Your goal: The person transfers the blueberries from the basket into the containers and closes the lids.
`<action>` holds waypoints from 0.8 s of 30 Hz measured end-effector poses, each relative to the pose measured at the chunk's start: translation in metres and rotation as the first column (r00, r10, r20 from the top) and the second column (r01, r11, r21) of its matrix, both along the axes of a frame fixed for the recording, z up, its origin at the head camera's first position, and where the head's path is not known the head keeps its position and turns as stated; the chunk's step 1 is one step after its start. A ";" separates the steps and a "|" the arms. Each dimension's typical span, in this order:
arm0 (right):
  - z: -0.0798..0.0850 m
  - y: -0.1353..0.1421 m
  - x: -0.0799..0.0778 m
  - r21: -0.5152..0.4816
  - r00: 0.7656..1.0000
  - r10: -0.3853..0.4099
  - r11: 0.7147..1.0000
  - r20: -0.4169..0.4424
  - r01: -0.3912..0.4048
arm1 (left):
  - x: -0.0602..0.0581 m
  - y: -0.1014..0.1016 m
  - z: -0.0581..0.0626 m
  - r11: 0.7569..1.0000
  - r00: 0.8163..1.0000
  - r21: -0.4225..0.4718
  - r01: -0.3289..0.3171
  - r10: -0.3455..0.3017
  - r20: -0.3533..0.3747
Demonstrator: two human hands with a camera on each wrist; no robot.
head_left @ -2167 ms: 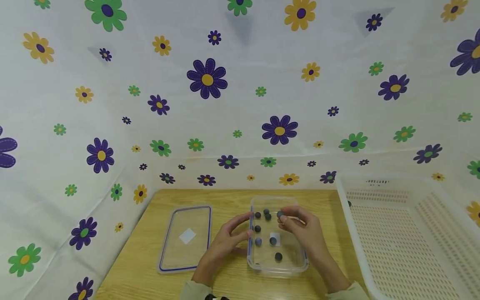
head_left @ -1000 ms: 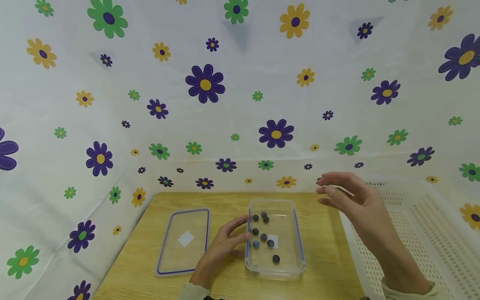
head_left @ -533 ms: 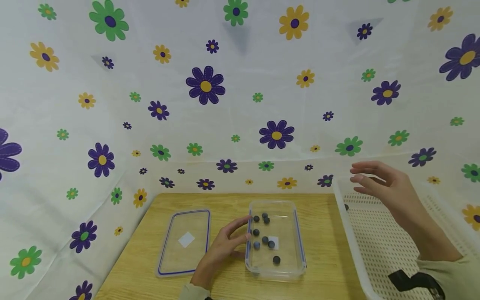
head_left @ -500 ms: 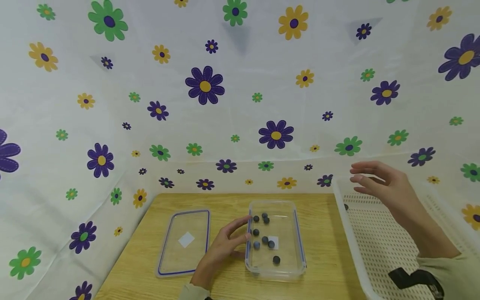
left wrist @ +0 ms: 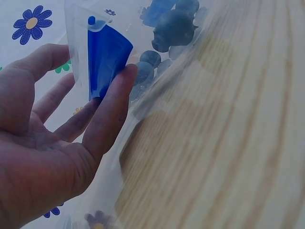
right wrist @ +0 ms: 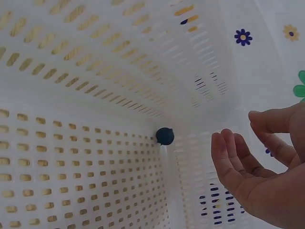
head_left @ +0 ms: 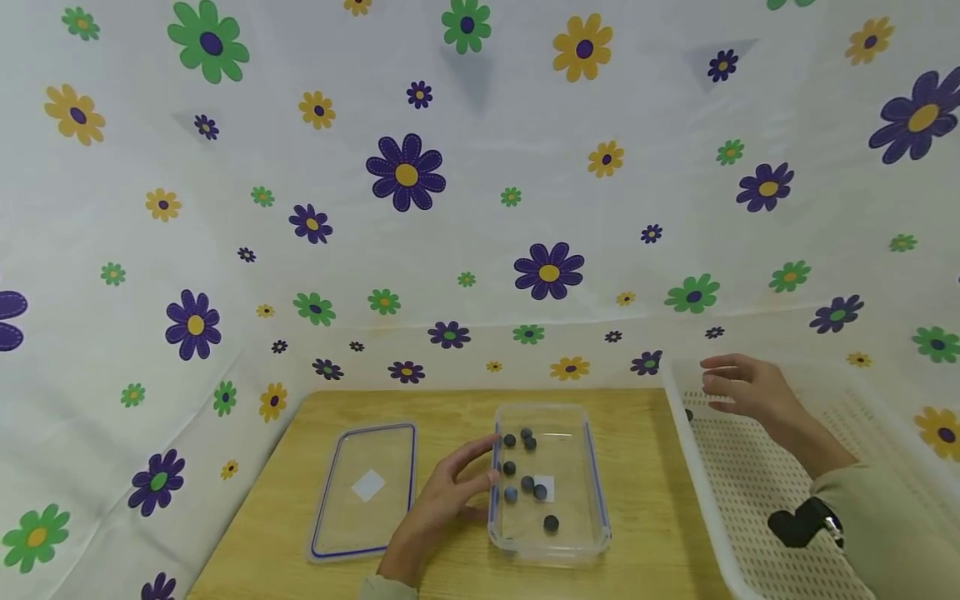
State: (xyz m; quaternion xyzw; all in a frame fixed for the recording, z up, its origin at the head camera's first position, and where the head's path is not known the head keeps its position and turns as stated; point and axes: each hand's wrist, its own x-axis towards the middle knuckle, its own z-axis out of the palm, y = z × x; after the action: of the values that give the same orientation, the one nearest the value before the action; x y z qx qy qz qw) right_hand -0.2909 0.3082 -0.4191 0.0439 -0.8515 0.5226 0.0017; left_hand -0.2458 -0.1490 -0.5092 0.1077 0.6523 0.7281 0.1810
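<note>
In the head view, a clear plastic container [head_left: 573, 529] with blue side strips holds several dark blueberries [head_left: 551, 523]. My left hand [head_left: 442, 498] rests its fingertips and thumb against the container's left side. Up close in the left wrist view, thumb and fingers touch a blue strip [left wrist: 107, 62] on that side. Over on the right, my right hand [head_left: 750, 396] is inside the white perforated basket [head_left: 701, 500], fingers loosely bent and holding nothing. A lone blueberry [right wrist: 165, 136] sits in the basket's corner, apart from my fingertips.
A clear lid [head_left: 408, 492] with a blue seal lies left of the container on the wooden table [head_left: 637, 483]. A flowered cloth [head_left: 480, 250] hangs behind and along the left. The basket's tall left wall stands between the container and the basket floor.
My right hand has let go of a blueberry in the container, then moved right and down into the basket. The left hand has stayed at the container's side.
</note>
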 end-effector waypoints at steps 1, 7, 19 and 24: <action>-0.004 0.001 -0.002 0.001 1.000 0.003 1.000 0.013 -0.003 | 0.000 0.000 0.001 1.000 1.000 0.002 0.001 -0.001 -0.002; -0.024 0.002 -0.007 0.031 0.996 0.034 0.999 0.077 -0.037 | -0.004 -0.001 0.004 1.000 1.000 0.001 0.012 -0.012 -0.018; -0.051 -0.005 -0.019 0.145 0.989 -0.003 0.989 0.146 -0.019 | -0.002 -0.001 0.001 1.000 1.000 -0.007 0.009 -0.009 -0.021; -0.055 -0.005 -0.022 0.122 0.992 0.016 0.992 0.129 -0.032 | -0.001 -0.001 -0.001 1.000 1.000 -0.008 0.000 0.000 -0.016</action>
State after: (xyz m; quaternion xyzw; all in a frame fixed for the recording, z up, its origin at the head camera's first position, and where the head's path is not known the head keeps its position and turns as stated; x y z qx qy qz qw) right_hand -0.3131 0.3030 -0.4742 0.0208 -0.8799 0.4707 -0.0618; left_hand -0.2467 -0.1503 -0.5098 0.1130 0.6565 0.7247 0.1761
